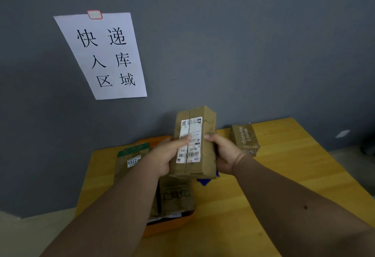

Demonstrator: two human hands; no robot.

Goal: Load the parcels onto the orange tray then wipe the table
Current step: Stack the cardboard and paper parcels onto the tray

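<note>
Above the table [284, 175], both hands are wrapped around a taped parcel [194, 143], left hand [166, 155] on one side and right hand [225, 155] on the other, holding it up over the orange tray [170, 226]. The tray's already pretty packed: a green-topped parcel [132, 159] marked 2193 and a brown parcel [176, 196] sit in it. Setting this one on top could make the pile slide, since it looks uneven. 1 Momo box [244, 140] waits on the table, and something blue [204, 181] peeks out underneath, probably a cloth.
</note>
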